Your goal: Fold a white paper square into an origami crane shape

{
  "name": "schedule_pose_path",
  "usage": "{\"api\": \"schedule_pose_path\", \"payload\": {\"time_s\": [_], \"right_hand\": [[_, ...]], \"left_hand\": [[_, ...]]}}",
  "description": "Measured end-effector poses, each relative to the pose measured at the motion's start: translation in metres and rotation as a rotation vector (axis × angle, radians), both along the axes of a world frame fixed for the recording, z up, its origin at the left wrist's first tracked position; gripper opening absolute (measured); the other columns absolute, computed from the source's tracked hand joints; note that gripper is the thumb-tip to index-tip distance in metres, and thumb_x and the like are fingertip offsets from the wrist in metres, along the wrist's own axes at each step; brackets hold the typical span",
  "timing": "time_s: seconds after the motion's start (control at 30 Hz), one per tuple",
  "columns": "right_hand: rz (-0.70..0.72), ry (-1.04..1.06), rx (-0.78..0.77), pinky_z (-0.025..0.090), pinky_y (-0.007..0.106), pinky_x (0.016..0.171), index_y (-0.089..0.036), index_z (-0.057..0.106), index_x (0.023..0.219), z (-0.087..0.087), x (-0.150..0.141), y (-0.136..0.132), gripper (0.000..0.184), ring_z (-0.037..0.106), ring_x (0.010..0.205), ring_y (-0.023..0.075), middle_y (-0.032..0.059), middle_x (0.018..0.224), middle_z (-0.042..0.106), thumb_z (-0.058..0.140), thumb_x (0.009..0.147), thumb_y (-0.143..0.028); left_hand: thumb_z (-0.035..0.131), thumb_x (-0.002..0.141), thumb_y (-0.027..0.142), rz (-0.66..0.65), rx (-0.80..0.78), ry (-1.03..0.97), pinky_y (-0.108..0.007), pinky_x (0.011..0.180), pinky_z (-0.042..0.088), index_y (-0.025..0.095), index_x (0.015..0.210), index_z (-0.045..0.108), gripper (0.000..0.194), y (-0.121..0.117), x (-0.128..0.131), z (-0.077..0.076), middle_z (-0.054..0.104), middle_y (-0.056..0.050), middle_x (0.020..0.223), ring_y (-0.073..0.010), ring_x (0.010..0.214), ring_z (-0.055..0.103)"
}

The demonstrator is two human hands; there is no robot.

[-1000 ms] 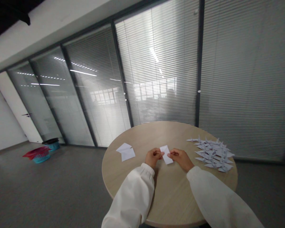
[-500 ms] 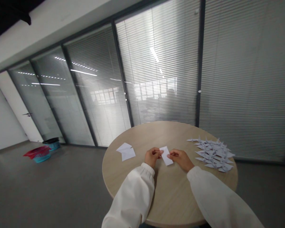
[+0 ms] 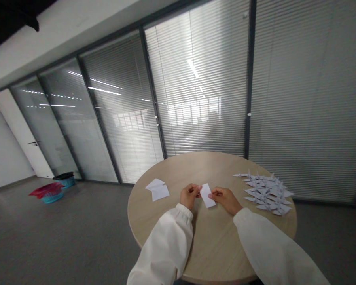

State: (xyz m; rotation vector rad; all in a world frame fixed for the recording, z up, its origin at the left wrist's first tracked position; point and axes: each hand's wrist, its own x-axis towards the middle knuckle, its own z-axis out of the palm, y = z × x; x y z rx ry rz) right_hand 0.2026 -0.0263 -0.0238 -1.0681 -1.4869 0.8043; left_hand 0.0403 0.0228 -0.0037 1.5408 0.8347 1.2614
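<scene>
White paper, folded into a narrow strip (image 3: pixel 208 196), sits between the two hands, its long side slanting slightly from upper left to lower right. The left hand (image 3: pixel 191 196) pinches the strip's upper left edge, thumb against fingers with the tips closed together. From the other side, the right hand (image 3: pixel 226 200) has its thumb and fingertips closed on the right edge, a little lower than the left hand's pinch. Both grips are drawn nearly shut, with only the thin paper between the tips. Whether the strip touches the round wooden table (image 3: pixel 215 245) under it, I cannot tell.

To the left of the grip, apart from the left hand, loose white paper (image 3: pixel 159 191) lies flat on the table. On the right, beyond the right hand, spreads a cluster of pointed folded paper pieces (image 3: pixel 268 192), close to the table's edge. Far off to the left of both hands, a red-lined blue bin (image 3: pixel 51 195) and a black-lined blue bin (image 3: pixel 67 182) stand on the grey floor (image 3: pixel 62 237).
</scene>
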Motion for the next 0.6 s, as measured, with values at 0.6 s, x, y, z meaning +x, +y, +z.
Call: {"api": "schedule_pose_path", "payload": {"time_s": [0.6], "right_hand": [[-0.009,0.055,0.003,0.046,0.028,0.062,-0.014,0.061,0.069,0.0025,0.0006,-0.0003,0.031,0.059,0.064,0.0174,0.0047,0.069,0.065,0.064,0.063,-0.044]], "left_hand": [[0.056,0.065,0.053,-0.077,0.009,0.120,-0.023,0.048,0.045,0.012,0.069,0.057,0.041,-0.0056,0.0003,0.0032,0.056,-0.001,0.059,-0.0119,0.055,0.053]]}}
